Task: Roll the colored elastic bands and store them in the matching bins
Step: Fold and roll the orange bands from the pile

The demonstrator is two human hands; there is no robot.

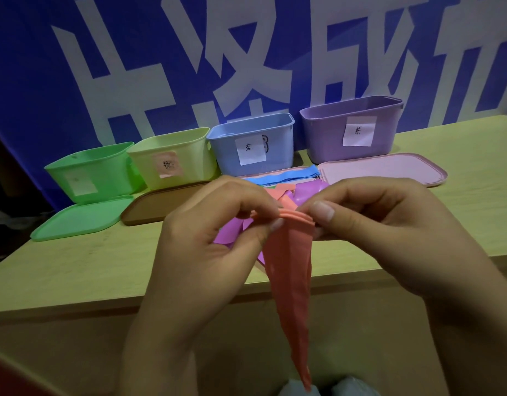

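Note:
My left hand [206, 252] and my right hand [389, 224] both pinch the folded top edge of a pink elastic band [289, 281], which hangs down past the table's front edge. Behind my hands lie a purple band [306, 188] and a blue band [283, 174] in a loose pile. Four bins stand in a row at the back: green [89, 172], yellow [175, 158] with a pink label, blue [252, 144] and purple [352, 130].
Lids lie in front of the bins: green [81, 218], brown [161, 207] and pink [383, 170]. The pale wooden table [75, 270] ends just under my hands. A blue banner with white characters [189, 52] hangs behind.

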